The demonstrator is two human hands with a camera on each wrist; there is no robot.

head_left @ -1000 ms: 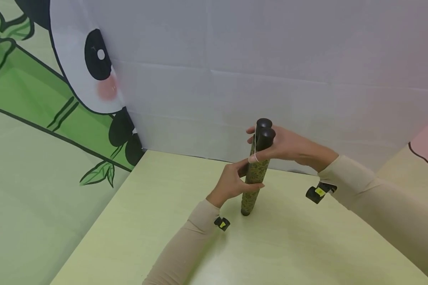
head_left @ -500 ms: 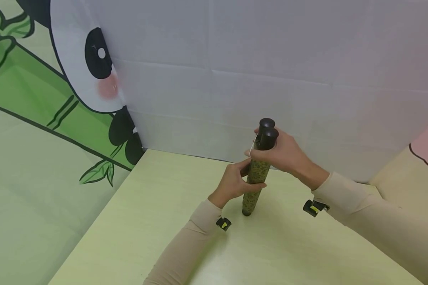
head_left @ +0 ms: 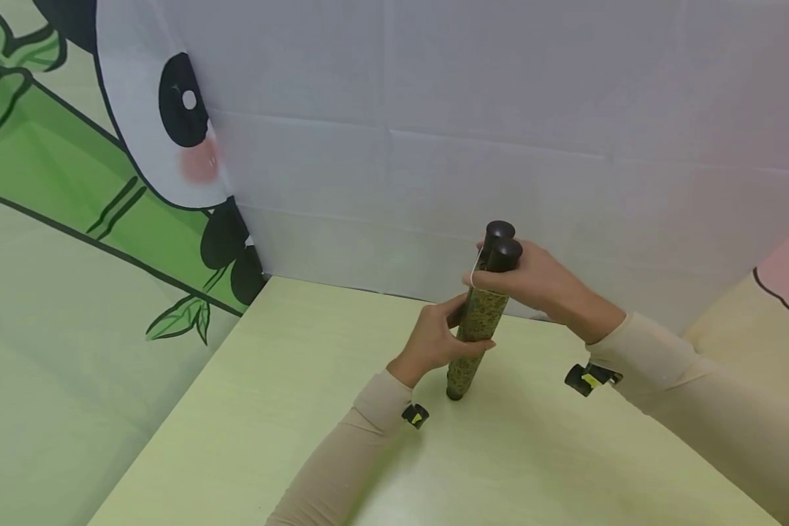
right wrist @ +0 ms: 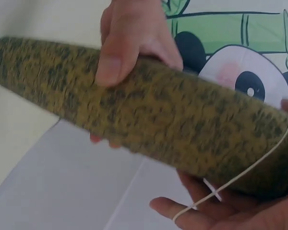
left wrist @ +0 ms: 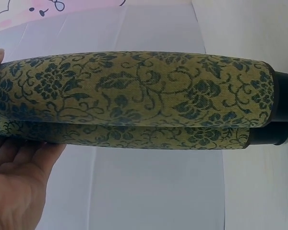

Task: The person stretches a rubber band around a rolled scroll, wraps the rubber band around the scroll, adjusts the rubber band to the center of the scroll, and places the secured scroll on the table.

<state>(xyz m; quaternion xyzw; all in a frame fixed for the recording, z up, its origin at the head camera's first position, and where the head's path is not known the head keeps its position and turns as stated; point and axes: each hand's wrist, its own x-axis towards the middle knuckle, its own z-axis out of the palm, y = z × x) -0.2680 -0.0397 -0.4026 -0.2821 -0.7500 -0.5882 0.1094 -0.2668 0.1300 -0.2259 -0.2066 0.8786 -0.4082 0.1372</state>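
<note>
A rolled scroll [head_left: 483,314], covered in olive brocade with dark floral vines, stands nearly upright and tilts slightly right over the table. Two black end knobs [head_left: 505,252] show side by side at its top. My left hand [head_left: 427,340] grips the scroll around its middle, thumb across the near side. Higher up, my right hand [head_left: 532,277] holds it just below the knobs. A thin white string [right wrist: 249,170] runs along the scroll and passes over a digit of the right hand. In the left wrist view, the scroll's two rolls [left wrist: 134,91] lie side by side.
A pale yellow table [head_left: 289,394] spreads under the hands. Behind it hangs a white cloth [head_left: 368,183], close beyond the scroll. A panda-and-bamboo print [head_left: 145,124] covers the left side. Small black cameras [head_left: 416,416] hang at both cuffs.
The scroll's top has tilted a little to the right, its foot almost in place. The right hand has moved slightly right and its string now slants to the thumb. The left hand keeps its grip.
</note>
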